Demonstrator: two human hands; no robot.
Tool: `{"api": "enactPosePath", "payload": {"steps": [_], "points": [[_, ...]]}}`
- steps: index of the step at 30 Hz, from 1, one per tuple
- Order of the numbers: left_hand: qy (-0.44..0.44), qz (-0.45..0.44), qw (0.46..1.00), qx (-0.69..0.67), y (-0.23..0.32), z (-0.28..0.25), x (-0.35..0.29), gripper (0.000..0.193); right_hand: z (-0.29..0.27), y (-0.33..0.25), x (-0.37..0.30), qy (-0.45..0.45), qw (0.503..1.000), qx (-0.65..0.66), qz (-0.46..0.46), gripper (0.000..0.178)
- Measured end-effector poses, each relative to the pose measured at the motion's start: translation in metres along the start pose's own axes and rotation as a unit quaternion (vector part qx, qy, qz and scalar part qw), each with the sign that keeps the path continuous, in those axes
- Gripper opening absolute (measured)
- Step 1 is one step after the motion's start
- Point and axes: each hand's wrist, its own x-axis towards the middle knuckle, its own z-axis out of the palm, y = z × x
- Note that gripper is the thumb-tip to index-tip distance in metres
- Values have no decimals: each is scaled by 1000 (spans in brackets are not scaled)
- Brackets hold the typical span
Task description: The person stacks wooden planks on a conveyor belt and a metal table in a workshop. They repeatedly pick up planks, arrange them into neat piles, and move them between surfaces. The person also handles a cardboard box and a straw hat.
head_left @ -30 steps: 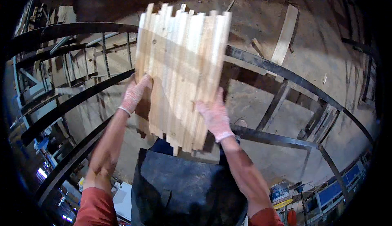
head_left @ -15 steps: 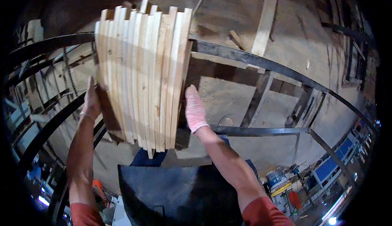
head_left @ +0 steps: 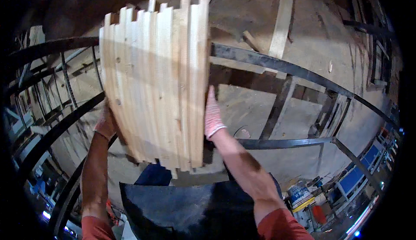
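A broad bundle of pale wooden strips (head_left: pixel 151 84) lies side by side across the dark metal frame, its ends uneven at both the far and near edges. My left hand (head_left: pixel 105 122), in a knit glove, presses the bundle's left side, its fingers partly hidden behind the wood. Against the right side is my right hand (head_left: pixel 212 115), in a pink and white glove, fingers pointing forward and partly tucked behind the edge. The bundle is gripped between both hands.
Dark metal rails (head_left: pixel 264 62) run behind the bundle and to both sides. A loose board (head_left: pixel 281 23) and a short wood offcut (head_left: pixel 251 40) lie on the floor beyond. A bucket (head_left: pixel 298 193) stands at the lower right. A dark apron (head_left: pixel 186 209) hangs before me.
The bundle looks larger and nearer, apparently raised a little. My left hand has come in against its left side, and my right hand has shifted slightly right with the bundle's edge.
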Motion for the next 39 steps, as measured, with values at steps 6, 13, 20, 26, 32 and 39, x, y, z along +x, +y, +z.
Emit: {"api": "enactPosePath", "payload": {"steps": [6, 13, 20, 26, 32, 39], "points": [[86, -85, 991, -56, -25, 79, -5, 72, -43, -45, -40, -41, 992, 114, 30, 63], [77, -84, 988, -101, -46, 64, 34, 54, -105, -24, 2, -77, 995, 56, -13, 52], [60, -96, 983, -147, -37, 83, 45, 60, -84, -26, 9, -23, 991, 130, 5, 58], [44, -70, 987, -136, -2, 101, 15, 64, -93, -21, -9, -52, 992, 105, -38, 60], [4, -52, 991, -119, 70, 153, -78, 68, -97, -43, -111, -58, 991, 89, -82, 61], [-68, -13, 992, -105, 186, 203, -287, 72, -84, -37, -319, -81, 986, 65, -131, 61]]}}
